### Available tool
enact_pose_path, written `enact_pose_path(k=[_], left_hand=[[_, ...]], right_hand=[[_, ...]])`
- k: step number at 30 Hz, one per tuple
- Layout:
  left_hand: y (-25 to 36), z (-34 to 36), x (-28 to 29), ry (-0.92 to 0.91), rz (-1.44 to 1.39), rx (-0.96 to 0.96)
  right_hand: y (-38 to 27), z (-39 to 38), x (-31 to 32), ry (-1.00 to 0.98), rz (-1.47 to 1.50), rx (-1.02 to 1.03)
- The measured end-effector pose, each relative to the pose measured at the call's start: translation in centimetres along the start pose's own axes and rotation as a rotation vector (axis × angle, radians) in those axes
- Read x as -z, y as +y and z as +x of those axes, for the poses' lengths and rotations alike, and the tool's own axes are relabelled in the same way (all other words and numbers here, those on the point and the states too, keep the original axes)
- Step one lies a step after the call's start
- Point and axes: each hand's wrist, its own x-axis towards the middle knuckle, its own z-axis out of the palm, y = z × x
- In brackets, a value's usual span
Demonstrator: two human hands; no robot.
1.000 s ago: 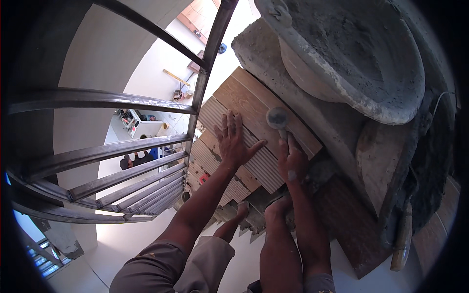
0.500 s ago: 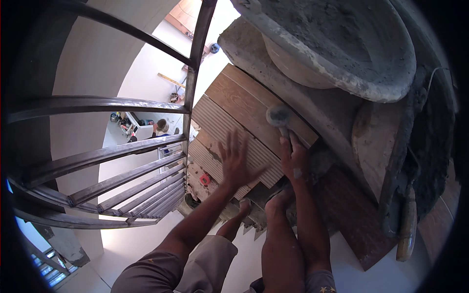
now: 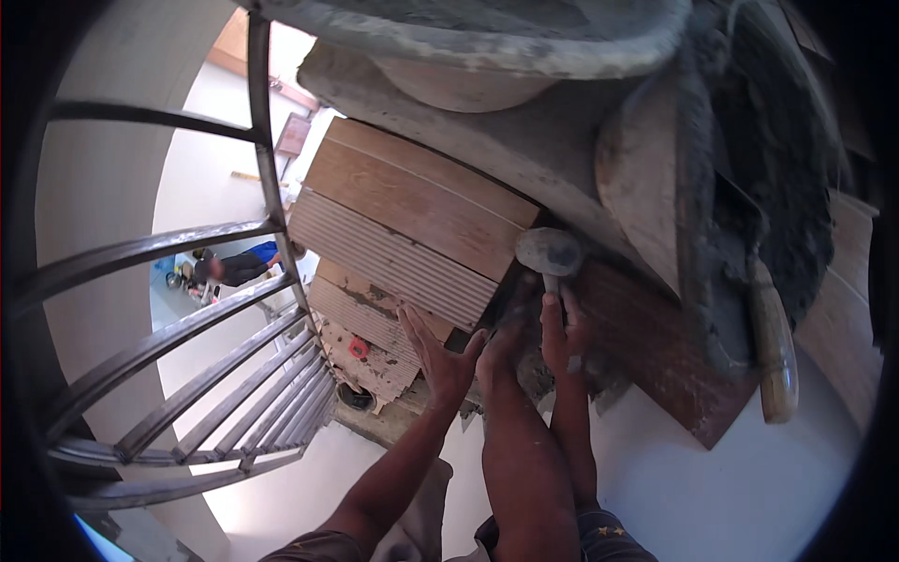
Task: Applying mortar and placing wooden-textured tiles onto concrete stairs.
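Note:
My left hand (image 3: pixel 440 361) is open, fingers spread, near the front edge of the ribbed strips (image 3: pixel 393 244) and lower pieces of the stair covering. My right hand (image 3: pixel 562 337) grips a mallet (image 3: pixel 548 250) with a grey, cement-stained head, held just right of the upper tread's corner. Brown wood-look planks (image 3: pixel 412 178) lie along that tread, beside the grey cement edge. A small red object (image 3: pixel 359 349) sits on a lower step. My bent leg (image 3: pixel 520 459) stands between my hands.
A metal railing (image 3: pixel 159 241) runs along the left; below, a person (image 3: pixel 243 267) in dark clothes is among tools. At right are cement-caked basins (image 3: pixel 468 94), a wooden-handled trowel (image 3: pixel 777 375) and a dark plank (image 3: pixel 674 384). A black bucket (image 3: pixel 356 398) sits lower down.
My left hand has lifted off the planks and moved down toward me. My right hand and mallet have shifted down and rightward relative to the planks. The view has swung right.

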Motion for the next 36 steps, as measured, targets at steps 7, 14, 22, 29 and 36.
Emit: enact_pose_path(k=[7, 14, 22, 29, 36], left_hand=[[-2.3, -1.0, -2.7, 0.016, 0.107, -0.051], [-3.2, -0.8, -2.5, 0.028, 0.158, -0.116], [-3.3, -0.8, -3.0, 0.033, 0.195, -0.173], [-4.3, -0.6, -2.4, 0.066, 0.263, -0.19], [-3.7, -0.8, -2.1, -0.013, 0.274, -0.204]], right_hand=[[2.3, -3.4, 1.0, 0.104, 0.552, -0.308], [1.7, -0.1, 0.2, 0.002, 0.85, -0.451], [1.8, 1.8, -0.7, -0.058, 0.891, -0.418], [1.3, 1.5, -1.8, -0.086, 0.903, -0.445], [1.5, 1.8, -1.2, -0.056, 0.865, -0.428]])
